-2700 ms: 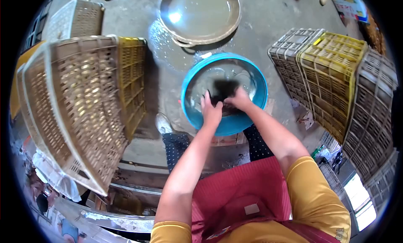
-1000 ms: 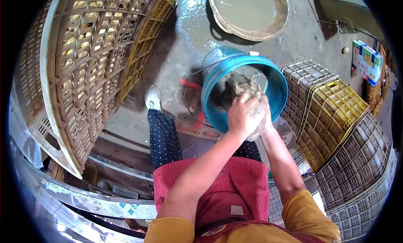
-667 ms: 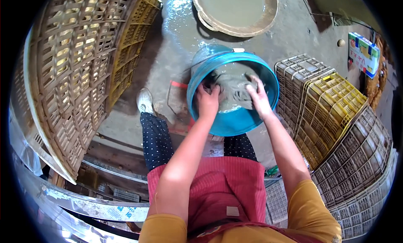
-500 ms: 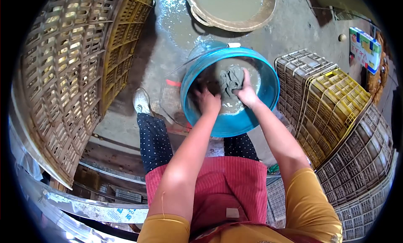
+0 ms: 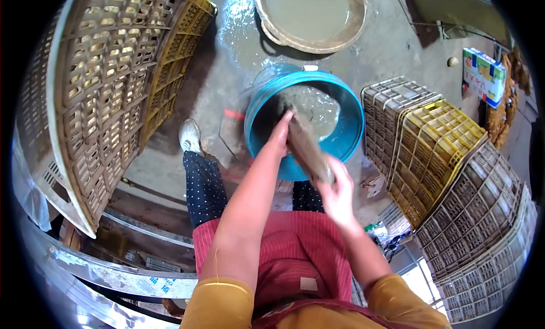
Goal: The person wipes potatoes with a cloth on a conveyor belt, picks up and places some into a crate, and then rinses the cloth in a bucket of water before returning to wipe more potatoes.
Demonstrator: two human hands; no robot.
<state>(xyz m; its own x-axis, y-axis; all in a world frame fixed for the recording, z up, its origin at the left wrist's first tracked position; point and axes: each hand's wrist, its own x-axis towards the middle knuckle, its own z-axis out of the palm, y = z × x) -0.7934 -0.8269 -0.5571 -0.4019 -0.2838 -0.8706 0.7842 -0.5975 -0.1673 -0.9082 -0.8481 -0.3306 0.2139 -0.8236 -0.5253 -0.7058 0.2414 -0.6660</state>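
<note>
A blue bucket (image 5: 353,137) stands in front of me with murky grey water (image 5: 325,105) in it. Stretched slantwise across its near side is a wet, grey-brown cloth (image 5: 308,150), drawn out into a long, narrow roll. My left hand (image 5: 280,135) grips the cloth farther up, over the bucket's left side, with the thumb along it; its other fingers are partly hidden. Closed on the cloth's lower end, my right hand (image 5: 339,194) is just outside the near rim. The cloth's far end hangs inside the bucket.
Beyond the bucket sits a wide, shallow basin (image 5: 267,29) of cloudy water on a wet floor. Plastic crates (image 5: 434,133) are stacked on the right, and tall crates (image 5: 105,96) rise on the left. A metal rail (image 5: 130,279) runs at lower left.
The cloth was bunched up low in the bucket; now it is lifted and drawn out lengthwise. My right hand has come back toward me past the near rim, and my left has taken hold.
</note>
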